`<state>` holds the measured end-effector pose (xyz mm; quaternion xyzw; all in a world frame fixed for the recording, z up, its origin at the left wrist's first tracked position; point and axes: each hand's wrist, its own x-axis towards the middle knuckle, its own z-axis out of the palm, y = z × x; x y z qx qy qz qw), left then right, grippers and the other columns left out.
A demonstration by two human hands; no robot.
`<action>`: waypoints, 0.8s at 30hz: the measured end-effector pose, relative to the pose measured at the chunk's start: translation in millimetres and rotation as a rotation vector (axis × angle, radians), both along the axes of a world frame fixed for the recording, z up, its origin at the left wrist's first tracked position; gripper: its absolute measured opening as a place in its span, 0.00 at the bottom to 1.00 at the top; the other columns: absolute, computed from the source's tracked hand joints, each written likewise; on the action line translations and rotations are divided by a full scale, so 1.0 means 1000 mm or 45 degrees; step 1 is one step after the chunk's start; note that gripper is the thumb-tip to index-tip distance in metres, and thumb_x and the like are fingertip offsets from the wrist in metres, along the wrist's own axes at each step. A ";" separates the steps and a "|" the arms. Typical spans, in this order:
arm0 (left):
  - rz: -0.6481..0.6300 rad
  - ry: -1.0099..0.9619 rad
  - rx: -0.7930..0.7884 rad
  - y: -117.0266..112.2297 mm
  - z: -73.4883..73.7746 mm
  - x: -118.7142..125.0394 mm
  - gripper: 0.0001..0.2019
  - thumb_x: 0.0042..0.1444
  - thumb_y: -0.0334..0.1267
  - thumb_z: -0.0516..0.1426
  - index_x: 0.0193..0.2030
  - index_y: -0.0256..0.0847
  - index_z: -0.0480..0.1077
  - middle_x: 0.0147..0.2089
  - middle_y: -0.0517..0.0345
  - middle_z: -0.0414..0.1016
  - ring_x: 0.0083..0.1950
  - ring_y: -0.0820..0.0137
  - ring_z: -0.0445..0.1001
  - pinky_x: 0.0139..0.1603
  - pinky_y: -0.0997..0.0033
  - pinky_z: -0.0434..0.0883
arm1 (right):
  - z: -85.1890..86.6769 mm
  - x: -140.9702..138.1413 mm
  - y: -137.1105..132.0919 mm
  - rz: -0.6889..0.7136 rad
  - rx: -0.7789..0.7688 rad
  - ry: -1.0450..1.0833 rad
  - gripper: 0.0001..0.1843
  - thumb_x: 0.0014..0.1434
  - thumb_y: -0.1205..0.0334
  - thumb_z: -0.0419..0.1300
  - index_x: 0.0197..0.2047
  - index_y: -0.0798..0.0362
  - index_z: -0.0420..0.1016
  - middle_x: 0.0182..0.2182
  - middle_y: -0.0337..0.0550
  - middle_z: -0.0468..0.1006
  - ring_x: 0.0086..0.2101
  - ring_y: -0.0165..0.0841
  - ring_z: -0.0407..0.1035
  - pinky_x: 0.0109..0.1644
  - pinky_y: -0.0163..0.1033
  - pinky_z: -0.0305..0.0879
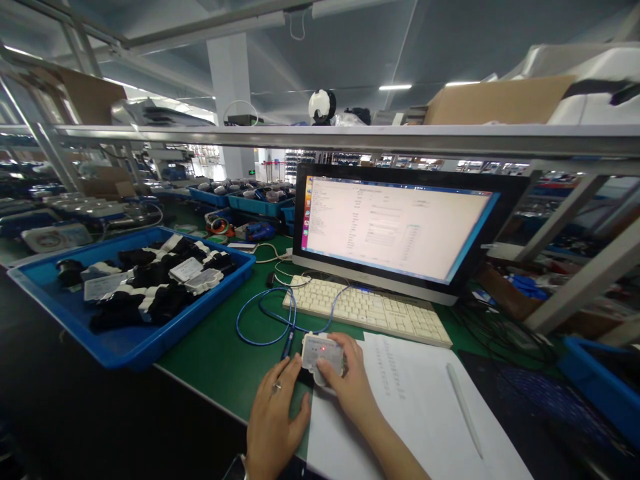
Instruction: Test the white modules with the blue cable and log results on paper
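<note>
My right hand is closed around a small white device with a red light on its face, held just above the green bench mat. A blue cable loops from the device across the mat. My left hand rests flat on the mat beside the device, fingers stretched toward the cable's plug, with a ring on one finger. A white keyboard lies just beyond the device, under a lit monitor.
A blue tray with several black and white devices stands at the left. A white paper sheet with a white pen lies at the right. More blue bins sit behind. A metal shelf rail runs overhead.
</note>
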<state>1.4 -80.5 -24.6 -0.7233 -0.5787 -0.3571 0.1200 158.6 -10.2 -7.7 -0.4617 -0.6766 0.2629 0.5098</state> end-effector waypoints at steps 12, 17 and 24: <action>-0.005 -0.024 0.029 0.001 0.003 0.001 0.25 0.56 0.35 0.52 0.61 0.39 0.58 0.55 0.49 0.71 0.56 0.60 0.69 0.52 0.60 0.71 | 0.003 -0.001 -0.001 0.007 -0.001 -0.005 0.17 0.51 0.56 0.61 0.46 0.48 0.70 0.45 0.47 0.71 0.47 0.43 0.63 0.53 0.51 0.60; -0.004 -0.030 0.033 0.001 0.002 0.001 0.24 0.56 0.35 0.52 0.61 0.40 0.59 0.55 0.49 0.71 0.56 0.60 0.69 0.52 0.60 0.71 | 0.003 -0.001 -0.001 -0.001 -0.005 0.001 0.17 0.51 0.57 0.61 0.46 0.48 0.70 0.45 0.47 0.71 0.47 0.43 0.63 0.53 0.50 0.61; -0.009 -0.057 0.022 0.001 0.001 0.001 0.25 0.56 0.35 0.53 0.61 0.39 0.59 0.55 0.49 0.71 0.55 0.60 0.69 0.52 0.60 0.71 | 0.001 -0.001 0.000 0.012 0.004 0.015 0.18 0.51 0.56 0.61 0.46 0.48 0.70 0.45 0.46 0.71 0.48 0.43 0.63 0.53 0.50 0.60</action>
